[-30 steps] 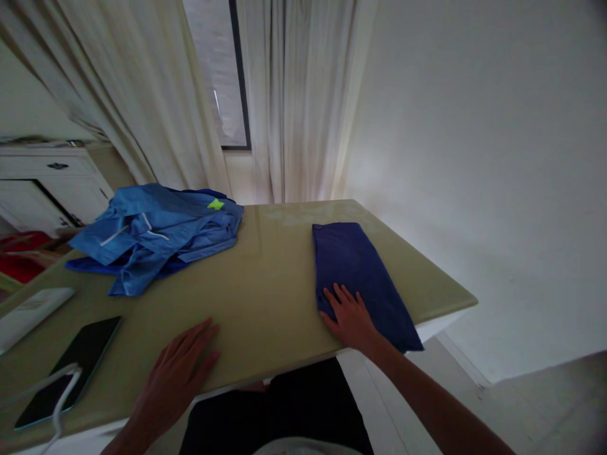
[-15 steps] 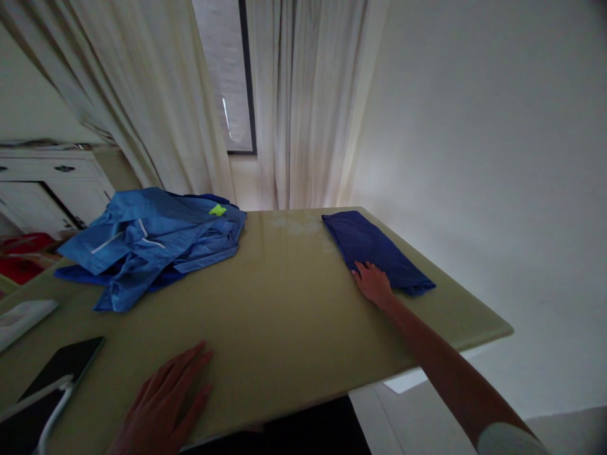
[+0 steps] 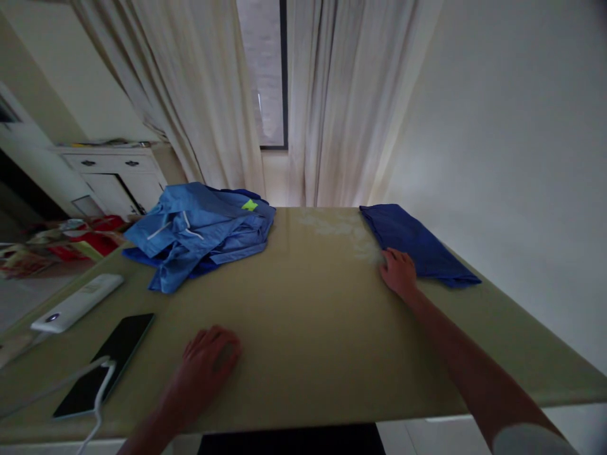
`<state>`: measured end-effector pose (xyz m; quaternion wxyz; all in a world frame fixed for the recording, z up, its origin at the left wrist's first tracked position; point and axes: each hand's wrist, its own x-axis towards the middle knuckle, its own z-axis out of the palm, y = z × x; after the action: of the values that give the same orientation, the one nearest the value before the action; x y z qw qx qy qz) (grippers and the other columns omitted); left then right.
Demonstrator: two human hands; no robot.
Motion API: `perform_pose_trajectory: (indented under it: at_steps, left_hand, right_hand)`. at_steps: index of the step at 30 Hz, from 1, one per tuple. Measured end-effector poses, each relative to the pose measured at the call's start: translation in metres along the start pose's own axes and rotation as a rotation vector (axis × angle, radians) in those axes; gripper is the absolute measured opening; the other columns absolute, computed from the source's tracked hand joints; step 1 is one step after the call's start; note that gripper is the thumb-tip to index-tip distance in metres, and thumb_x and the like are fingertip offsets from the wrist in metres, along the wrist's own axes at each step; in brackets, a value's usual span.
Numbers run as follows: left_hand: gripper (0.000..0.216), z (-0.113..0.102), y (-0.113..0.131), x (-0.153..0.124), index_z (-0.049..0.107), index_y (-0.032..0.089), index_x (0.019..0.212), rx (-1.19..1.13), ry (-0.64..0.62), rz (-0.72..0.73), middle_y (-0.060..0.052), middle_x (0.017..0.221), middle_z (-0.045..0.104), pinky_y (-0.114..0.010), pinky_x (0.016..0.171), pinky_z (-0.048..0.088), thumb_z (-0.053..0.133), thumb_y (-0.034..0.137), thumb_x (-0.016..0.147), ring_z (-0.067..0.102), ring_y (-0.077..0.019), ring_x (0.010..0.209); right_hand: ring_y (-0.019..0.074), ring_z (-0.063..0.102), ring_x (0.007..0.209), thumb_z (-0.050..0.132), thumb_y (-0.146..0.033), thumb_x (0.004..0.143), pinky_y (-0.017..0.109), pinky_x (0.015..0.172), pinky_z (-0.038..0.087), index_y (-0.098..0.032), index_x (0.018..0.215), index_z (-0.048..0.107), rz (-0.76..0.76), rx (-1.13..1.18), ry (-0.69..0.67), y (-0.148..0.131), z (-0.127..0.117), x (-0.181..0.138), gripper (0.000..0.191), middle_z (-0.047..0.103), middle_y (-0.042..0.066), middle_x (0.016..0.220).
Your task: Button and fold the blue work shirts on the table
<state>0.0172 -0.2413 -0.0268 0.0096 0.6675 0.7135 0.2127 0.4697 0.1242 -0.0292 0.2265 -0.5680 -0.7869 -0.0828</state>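
My right hand point(image 3: 399, 272) rests at the near left edge of a folded dark blue cloth point(image 3: 417, 243), fingertips touching it, without a grip around it. The cloth lies flat along the right side of the table. On the bare tabletop at the left front is my left hand point(image 3: 211, 357), palm down and slightly blurred. Its fingers are bent, with a gap between thumb and forefinger, and nothing shows in it. Farther back on the left lies a loose heap of blue garments point(image 3: 208, 227), with white trim and a bright yellow-green patch on the lighter one.
The greenish-yellow table point(image 3: 303, 316) carries a dark tablet point(image 3: 107, 366) with a white cable point(image 3: 102, 385) over it, and a white device point(image 3: 78, 303). Behind stand curtains point(image 3: 203, 95) and a white cabinet point(image 3: 114, 174). A wall point(image 3: 512, 145) borders the right side.
The view has turned left, so the table's things appear farther right. My left hand has moved forward and its fingers have bent more. My right hand stays at the folded cloth's edge.
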Motion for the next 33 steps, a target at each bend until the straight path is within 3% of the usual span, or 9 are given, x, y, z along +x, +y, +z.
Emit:
perform_pose_trajectory:
  at_steps: [3, 7, 10, 13, 16, 20, 26, 29, 33]
  left_hand:
    - [0.032, -0.015, -0.011, 0.078, 0.074, 0.022, 0.110, -0.027, 0.015, -0.078, -0.009, 0.111, 0.076, -0.042, 0.101, 0.055, 0.051, 0.042, 0.099, 0.071, -0.0264, 0.106]
    - [0.030, -0.047, -0.043, 0.172, 0.070, 0.016, 0.115, 0.180, 0.308, -0.342, -0.018, 0.130, 0.069, -0.055, 0.111, 0.045, 0.058, 0.033, 0.093, 0.055, -0.0379, 0.133]
    - [0.021, -0.065, -0.075, 0.200, 0.068, 0.013, 0.098, 0.233, 0.317, -0.455, -0.017, 0.113, 0.071, -0.060, 0.103, 0.046, 0.056, 0.030, 0.095, 0.058, -0.0395, 0.122]
    - [0.024, -0.071, -0.096, 0.211, 0.067, 0.014, 0.094, 0.277, 0.347, -0.343, -0.008, 0.093, 0.070, -0.057, 0.104, 0.045, 0.047, 0.026, 0.100, 0.063, -0.0311, 0.107]
    - [0.027, -0.072, -0.081, 0.218, 0.066, 0.013, 0.110, 0.212, 0.469, -0.286, -0.010, 0.098, 0.072, -0.052, 0.102, 0.049, 0.045, 0.026, 0.100, 0.066, -0.0287, 0.102]
    - [0.030, -0.065, 0.010, 0.187, 0.064, 0.014, 0.116, -0.137, 0.380, 0.033, -0.017, 0.117, 0.074, -0.047, 0.103, 0.051, 0.042, 0.029, 0.102, 0.068, -0.0285, 0.112]
    - [0.046, -0.044, 0.152, 0.069, 0.057, 0.028, 0.145, -0.355, -0.359, 0.752, -0.005, 0.139, 0.070, -0.036, 0.111, 0.051, 0.059, 0.048, 0.103, 0.066, -0.0209, 0.126]
    - [0.056, -0.017, 0.154, 0.035, 0.052, 0.028, 0.153, -0.159, -0.228, 0.606, -0.008, 0.152, 0.061, -0.046, 0.124, 0.040, 0.066, 0.042, 0.100, 0.057, -0.0258, 0.140]
    - [0.059, 0.020, 0.112, 0.022, 0.054, 0.028, 0.154, 0.016, -0.088, 0.318, -0.014, 0.158, 0.054, -0.058, 0.122, 0.039, 0.065, 0.046, 0.098, 0.052, -0.0334, 0.145]
  right_hand:
    - [0.0334, 0.062, 0.127, 0.052, -0.038, 0.098, 0.051, 0.112, 0.046, -0.019, 0.137, 0.067, -0.187, 0.183, -0.139, -0.038, 0.008, -0.024, 0.047, 0.068, 0.017, 0.138]
    - [0.0308, 0.062, 0.131, 0.049, -0.040, 0.102, 0.050, 0.115, 0.046, -0.023, 0.136, 0.069, -0.273, 0.329, -0.169, -0.071, 0.008, -0.047, 0.043, 0.067, 0.015, 0.141]
    - [0.0304, 0.064, 0.128, 0.052, -0.037, 0.101, 0.050, 0.114, 0.047, -0.021, 0.132, 0.070, -0.240, 0.368, -0.165, -0.074, 0.002, -0.048, 0.040, 0.070, 0.016, 0.137]
    - [0.0290, 0.066, 0.124, 0.053, -0.032, 0.100, 0.048, 0.112, 0.049, -0.021, 0.126, 0.072, -0.230, 0.369, -0.154, -0.073, -0.003, -0.044, 0.034, 0.072, 0.015, 0.131]
    - [0.0282, 0.067, 0.118, 0.055, -0.028, 0.098, 0.046, 0.110, 0.049, -0.021, 0.121, 0.072, -0.238, 0.354, -0.147, -0.073, -0.002, -0.039, 0.029, 0.074, 0.014, 0.124]
    - [0.0266, 0.065, 0.117, 0.054, -0.027, 0.100, 0.043, 0.110, 0.048, -0.022, 0.119, 0.071, -0.257, 0.356, -0.135, -0.072, 0.001, -0.038, 0.027, 0.073, 0.012, 0.123]
    - [0.0262, 0.063, 0.123, 0.048, -0.027, 0.102, 0.039, 0.111, 0.046, -0.019, 0.123, 0.068, -0.140, 0.321, -0.146, -0.071, -0.003, -0.041, 0.031, 0.069, 0.016, 0.129]
    - [0.0258, 0.063, 0.125, 0.044, -0.030, 0.104, 0.039, 0.112, 0.045, -0.018, 0.125, 0.068, -0.099, 0.325, -0.166, -0.074, -0.013, -0.043, 0.034, 0.070, 0.016, 0.130]
    - [0.0252, 0.068, 0.117, 0.036, -0.037, 0.108, 0.041, 0.107, 0.050, -0.020, 0.121, 0.071, 0.004, 0.500, -0.203, -0.083, -0.028, -0.049, 0.041, 0.075, 0.013, 0.124]
